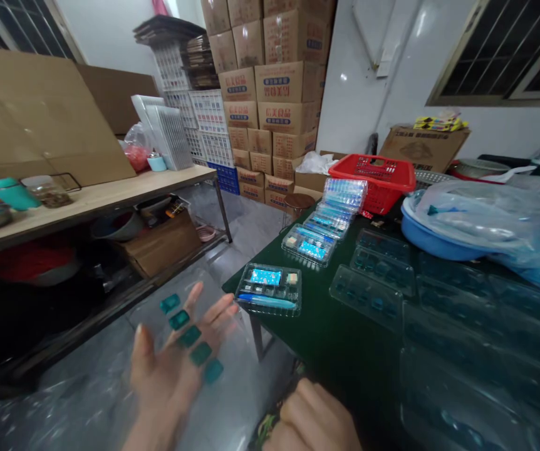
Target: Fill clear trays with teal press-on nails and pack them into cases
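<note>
Head view: my left hand (171,369) has its fingers spread at a clear sheet (227,351) bearing five teal pieces (200,354), beside the green table (319,341) — best held level — while my right hand (312,419) is clenched, contents hidden.
</note>
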Motion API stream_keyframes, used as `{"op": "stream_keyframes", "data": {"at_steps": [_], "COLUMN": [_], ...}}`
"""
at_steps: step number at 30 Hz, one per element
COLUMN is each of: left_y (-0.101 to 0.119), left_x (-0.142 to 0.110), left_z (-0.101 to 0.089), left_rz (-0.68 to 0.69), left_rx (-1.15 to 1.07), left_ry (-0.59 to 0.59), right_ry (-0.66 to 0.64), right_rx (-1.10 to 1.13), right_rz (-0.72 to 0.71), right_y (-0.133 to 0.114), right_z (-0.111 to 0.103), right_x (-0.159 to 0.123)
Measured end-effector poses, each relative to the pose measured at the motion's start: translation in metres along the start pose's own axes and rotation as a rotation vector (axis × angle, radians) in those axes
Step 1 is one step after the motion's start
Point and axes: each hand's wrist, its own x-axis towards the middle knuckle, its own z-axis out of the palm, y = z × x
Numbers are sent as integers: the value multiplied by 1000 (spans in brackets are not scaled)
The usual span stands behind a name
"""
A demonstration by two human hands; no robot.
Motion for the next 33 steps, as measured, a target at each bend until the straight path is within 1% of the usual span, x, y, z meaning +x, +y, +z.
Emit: {"op": "stream_keyframes", "data": {"at_steps": [2, 3, 4, 6, 8, 10, 12, 14, 16, 18, 21, 23, 25, 28, 30, 31, 33], "left_y": [14, 19, 23, 23, 14, 0, -14, -25, -30, -31, -30, -30, -33, -39, -43, -45, -47], "left_x": [24, 39, 53, 82, 105, 119, 126, 128, 130, 133, 139, 143, 145, 146, 146, 146, 147], "left_z": [8, 15, 22, 36, 46, 51, 49, 44, 37, 33, 30, 30, 29, 25, 22, 21, 18], "left_rz": [44, 86, 136, 222, 338, 403, 410, 412, 429, 435, 384, 345, 340, 353, 360, 365, 385], "left_rx": [234, 400, 599, 1082, 1533, 1862, 2063, 2173, 2228, 2255, 2272, 2280, 2297, 2327, 2336, 2337, 2335], "left_ry": [-52, -106, -171, -331, -496, -660, -785, -853, -872, -861, -823, -826, -844, -841, -824, -819, -817], "right_ry": [-156, -215, -245, -245, -207, -163, -140, -151, -182, -219, -254, -269, -288, -337, -379, -393, -418], "right_rx": [33, 43, 48, 45, 22, -9, -44, -67, -77, -67, -45, -38, -29, 0, 0, -27, -160], "right_rz": [-24, -25, -19, -1, 16, 15, 7, -2, 1, 8, 29, 44, 66, 125, 198, 245, 339], "right_y": [13, 19, 23, 30, 34, 37, 41, 45, 51, 56, 65, 71, 76, 84, 92, 97, 110], "right_z": [-5, -5, -6, -4, -3, -4, -6, -11, -16, -22, -29, -34, -40, -50, -57, -59, -63], "right_x": [-11, -16, -21, -29, -34, -35, -36, -37, -38, -39, -37, -35, -33, -32, -31, -30, -26]}}
